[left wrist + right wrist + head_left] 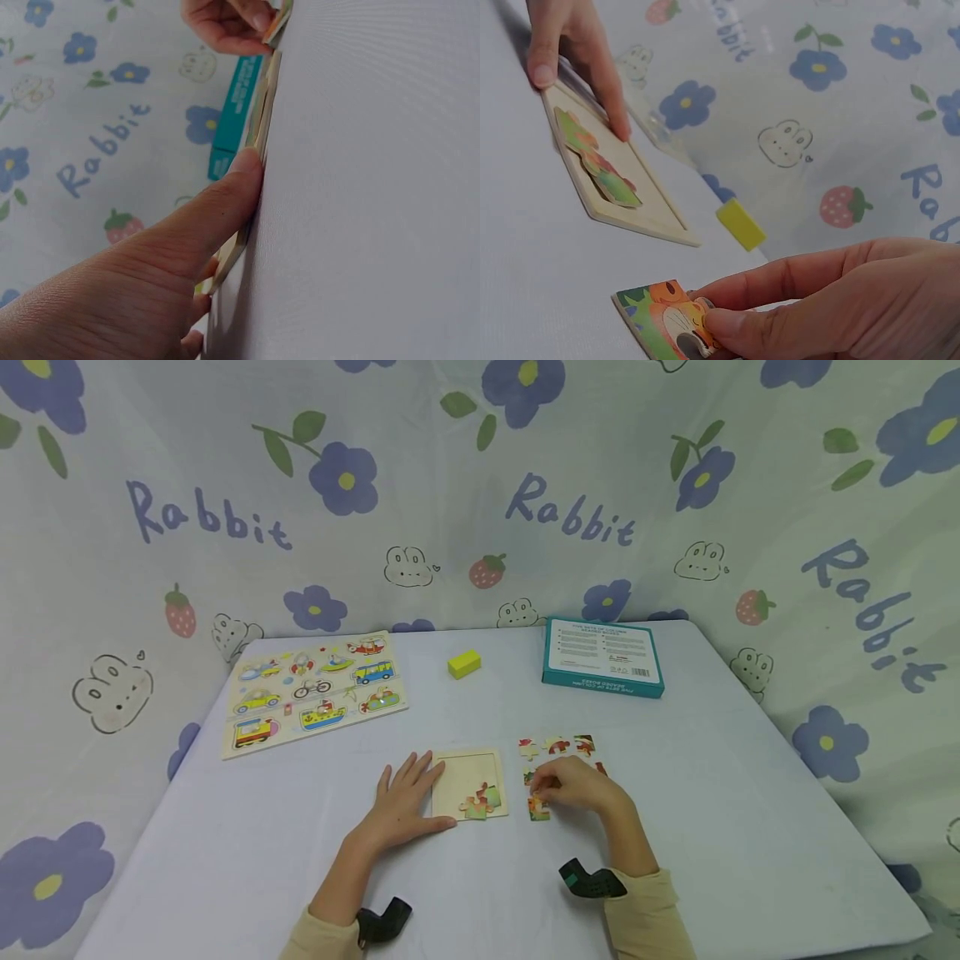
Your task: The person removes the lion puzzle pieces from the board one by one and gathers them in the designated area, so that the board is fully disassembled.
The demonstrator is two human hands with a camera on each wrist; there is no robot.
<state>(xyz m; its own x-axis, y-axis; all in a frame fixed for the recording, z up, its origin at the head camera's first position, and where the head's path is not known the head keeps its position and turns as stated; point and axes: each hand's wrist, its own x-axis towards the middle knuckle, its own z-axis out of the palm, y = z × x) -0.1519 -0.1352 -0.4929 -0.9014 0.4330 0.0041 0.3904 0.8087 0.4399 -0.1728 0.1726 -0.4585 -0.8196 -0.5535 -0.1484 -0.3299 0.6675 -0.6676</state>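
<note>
My left hand [401, 802] lies spread over the left side of a square wooden puzzle tray [453, 770], its thumb at the near edge and a fingertip on the frame. Joined puzzle pieces [477, 803] sit in the tray's near right corner. To the right, my right hand [577, 783] pinches a puzzle piece [664, 319] between thumb and fingers; the piece shows orange and green, part of it hidden by the thumb. Several loose pieces [557, 745] lie in rows around and beyond that hand, some of them covered by it.
A wooden board with vehicle pictures [315, 689] lies at the back left. At the back stands a yellow block [464, 664], with a teal box [602, 656] to its right. A rabbit-print curtain [450, 485] hangs behind the white table [750, 852].
</note>
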